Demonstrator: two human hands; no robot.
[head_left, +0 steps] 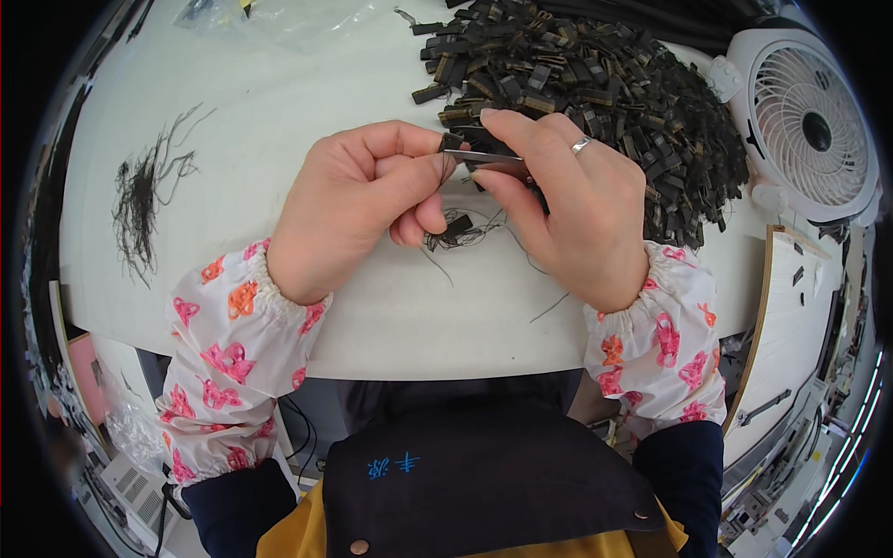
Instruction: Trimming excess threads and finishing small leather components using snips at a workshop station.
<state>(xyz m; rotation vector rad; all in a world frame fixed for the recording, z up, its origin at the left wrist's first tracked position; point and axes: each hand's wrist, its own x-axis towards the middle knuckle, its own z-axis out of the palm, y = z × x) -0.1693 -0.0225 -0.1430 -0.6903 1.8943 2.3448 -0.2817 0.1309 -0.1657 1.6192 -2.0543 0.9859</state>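
Note:
My left hand (358, 191) pinches a small black fabric tab (452, 141) between thumb and fingertips, above the middle of the white table. In my right hand (586, 191), which wears a ring, is a pair of thread snips (488, 157). Their metal blades reach left to the tab and meet it or lie very close; I cannot tell whether they touch. My right fingers cover most of the snips' handle. Just below both hands, another dark piece (456, 226) lies among loose black threads on the tabletop.
A large heap of black fabric tabs (605, 84) covers the back right of the table (419, 339). Beside it stands a white fan (816, 132). Black thread scraps (139, 209) lie at the left, clear plastic (279, 17) at the back. A wooden-edged board (777, 316) is at the right.

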